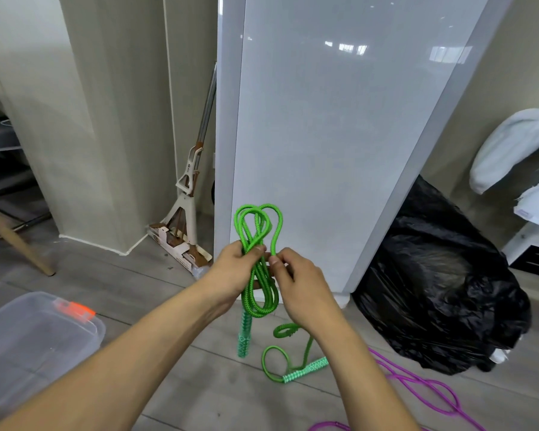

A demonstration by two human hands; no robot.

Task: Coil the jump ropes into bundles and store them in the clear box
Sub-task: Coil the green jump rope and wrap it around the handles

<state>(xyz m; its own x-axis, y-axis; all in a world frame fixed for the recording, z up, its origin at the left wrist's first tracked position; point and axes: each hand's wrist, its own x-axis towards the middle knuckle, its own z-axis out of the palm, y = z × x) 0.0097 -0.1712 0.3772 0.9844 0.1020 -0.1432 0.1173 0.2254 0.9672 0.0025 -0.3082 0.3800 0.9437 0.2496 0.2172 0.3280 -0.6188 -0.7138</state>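
I see the lidded clear box [41, 334] near left on the floor, then the left hand [234, 269] gripping the looped green jump rope [276, 222] in mid-air, the right hand [296, 281] pinching one strand, a purple jump rope [417, 387] lying near right.

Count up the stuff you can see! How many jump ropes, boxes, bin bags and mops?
Jump ropes: 2 (one green rope, one purple rope, as far as the picture shows)
Clear box: 1
Black bag: 1
Mop: 1
Total: 5
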